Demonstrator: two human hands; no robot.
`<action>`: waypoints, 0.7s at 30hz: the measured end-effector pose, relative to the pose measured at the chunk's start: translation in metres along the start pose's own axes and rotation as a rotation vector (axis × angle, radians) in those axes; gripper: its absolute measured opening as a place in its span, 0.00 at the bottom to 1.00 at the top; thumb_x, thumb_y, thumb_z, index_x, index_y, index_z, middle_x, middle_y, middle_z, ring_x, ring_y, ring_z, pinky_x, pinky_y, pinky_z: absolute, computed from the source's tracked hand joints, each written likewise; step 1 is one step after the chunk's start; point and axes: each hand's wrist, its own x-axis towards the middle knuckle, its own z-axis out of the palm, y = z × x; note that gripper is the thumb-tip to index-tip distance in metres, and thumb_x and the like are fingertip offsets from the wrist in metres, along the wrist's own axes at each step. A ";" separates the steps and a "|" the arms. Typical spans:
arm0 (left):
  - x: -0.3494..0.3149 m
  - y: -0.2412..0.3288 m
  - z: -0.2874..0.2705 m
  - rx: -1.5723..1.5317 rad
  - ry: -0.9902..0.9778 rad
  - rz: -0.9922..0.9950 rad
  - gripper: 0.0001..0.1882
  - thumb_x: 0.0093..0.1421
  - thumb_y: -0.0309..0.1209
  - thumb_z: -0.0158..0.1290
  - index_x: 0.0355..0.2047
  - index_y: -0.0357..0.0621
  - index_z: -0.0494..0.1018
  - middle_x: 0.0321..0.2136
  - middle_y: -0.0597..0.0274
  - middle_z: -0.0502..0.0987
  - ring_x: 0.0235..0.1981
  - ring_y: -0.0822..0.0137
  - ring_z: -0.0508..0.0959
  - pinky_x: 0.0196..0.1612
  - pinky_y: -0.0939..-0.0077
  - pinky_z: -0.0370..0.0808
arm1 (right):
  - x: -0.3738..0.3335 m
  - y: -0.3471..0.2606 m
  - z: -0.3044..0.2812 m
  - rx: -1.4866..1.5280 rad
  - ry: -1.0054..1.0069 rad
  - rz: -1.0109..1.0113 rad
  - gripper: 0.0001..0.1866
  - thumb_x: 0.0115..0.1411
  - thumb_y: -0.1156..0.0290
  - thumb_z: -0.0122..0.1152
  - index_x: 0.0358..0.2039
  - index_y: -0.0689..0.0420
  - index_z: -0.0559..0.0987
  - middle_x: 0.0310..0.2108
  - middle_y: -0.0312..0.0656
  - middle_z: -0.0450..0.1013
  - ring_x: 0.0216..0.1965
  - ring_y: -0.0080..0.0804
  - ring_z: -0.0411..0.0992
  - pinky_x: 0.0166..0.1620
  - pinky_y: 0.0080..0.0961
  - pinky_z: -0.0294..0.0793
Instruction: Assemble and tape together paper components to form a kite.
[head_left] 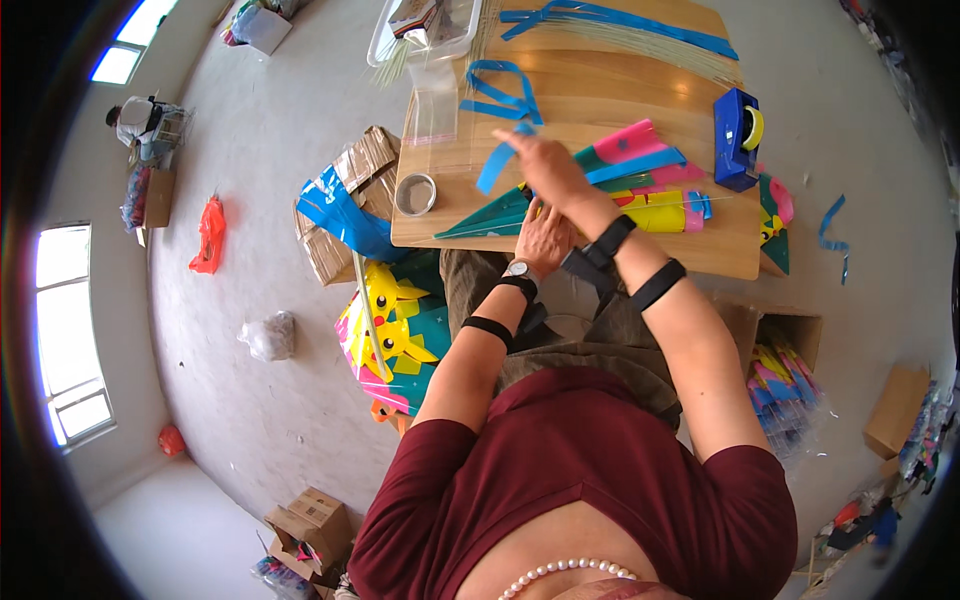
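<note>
A folded kite [645, 160] of green, pink and yellow plastic film lies across the near part of the wooden table, its pointed end to the left. My left hand [543, 240] grips its near edge, fingers closed and partly hidden under my other arm. Just above it, my right hand [552, 172] is closed on a blue ribbon [494, 169] that hangs from the fingers over the kite's narrow end. A second yellow and pink folded piece [655, 212] lies beside the kite, toward my body.
On the table [620, 85] are a blue tape dispenser [735, 140], a tape roll [415, 195], blue strips [500, 92], thin pale rods and a clear tub [455, 25]. Printed film [390, 320] hangs near my left leg. An open carton [785, 350] stands right.
</note>
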 end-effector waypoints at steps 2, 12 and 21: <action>0.010 0.019 -0.034 -0.050 0.088 -0.013 0.34 0.56 0.32 0.52 0.63 0.32 0.66 0.57 0.49 0.70 0.67 0.53 0.65 0.71 0.54 0.57 | -0.002 0.018 -0.027 0.000 -0.011 0.134 0.25 0.62 0.83 0.50 0.59 0.53 0.75 0.50 0.54 0.78 0.50 0.55 0.77 0.49 0.44 0.79; 0.011 0.020 -0.039 -0.071 0.196 -0.012 0.29 0.60 0.32 0.50 0.60 0.29 0.68 0.57 0.45 0.71 0.65 0.51 0.67 0.68 0.53 0.62 | -0.050 0.138 -0.058 0.212 0.220 0.327 0.19 0.63 0.82 0.53 0.54 0.57 0.80 0.47 0.49 0.81 0.51 0.37 0.80 0.51 0.30 0.79; 0.008 0.017 -0.037 -0.087 0.175 -0.026 0.30 0.58 0.33 0.51 0.59 0.28 0.67 0.58 0.44 0.68 0.63 0.50 0.67 0.68 0.53 0.62 | -0.076 0.125 -0.073 -0.159 0.302 0.442 0.18 0.69 0.64 0.57 0.58 0.54 0.78 0.38 0.55 0.81 0.37 0.51 0.80 0.38 0.38 0.77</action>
